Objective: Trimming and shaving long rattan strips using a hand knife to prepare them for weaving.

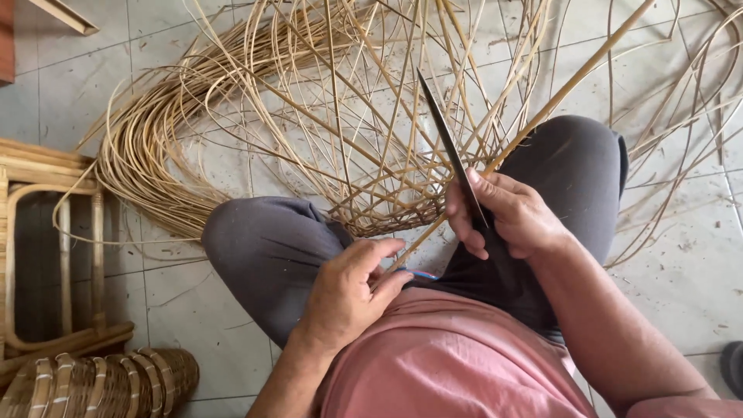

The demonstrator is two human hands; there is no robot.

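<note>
Cane: a long rattan cane is held across the lap; its long axis runs diagonally, the near end low at the left hand, the far end pointing up and away to the upper right of the view.
Left hand: the left hand is clenched on the near end of the cane, just above the pink shirt.
Right hand: the right hand is closed around the handle of a dark knife.
Knife: the blade is pointed up and slightly left, laid against the cane where the two cross by the right knee.
Strips: a loose tangle of rattan strips is spread on the tiled floor beyond the knees.
Left edge: a rattan frame and a woven basket are seen.
</note>
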